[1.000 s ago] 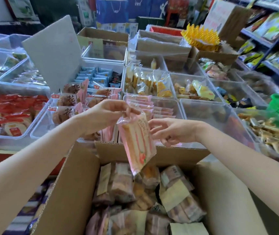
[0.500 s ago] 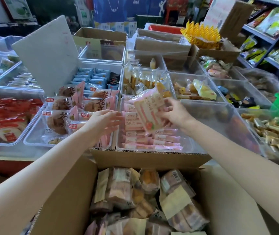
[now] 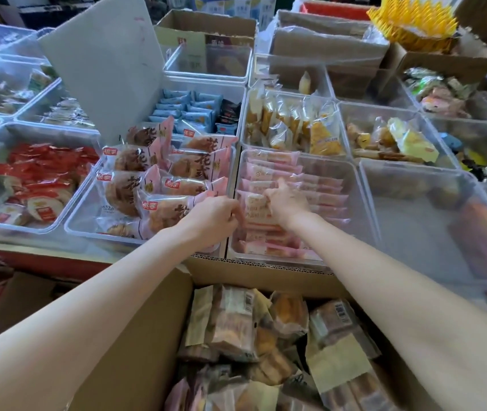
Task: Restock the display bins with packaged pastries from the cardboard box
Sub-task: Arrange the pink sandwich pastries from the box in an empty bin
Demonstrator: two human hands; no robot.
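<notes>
Both hands had dropped into the bin (image 3: 352, 179), setting the pastry pack (image 3: 255, 210) down. Right hand (image 3: 288, 201) pinched it; left hand (image 3: 212, 216) gripped its near edge, open room rightward.

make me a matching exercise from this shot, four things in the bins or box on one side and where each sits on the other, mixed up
Things
1. red packets
2. blue packets
3. pink packets
4. brown pastries

Places
A. in the cardboard box nearest the camera
B. in the clear bin where both hands meet
C. in the front bin at far left
D. in the bin one row behind the round cakes

Pairs: 1-C, 2-D, 3-B, 4-A

The right hand and left hand are both at the pink packets.
</notes>
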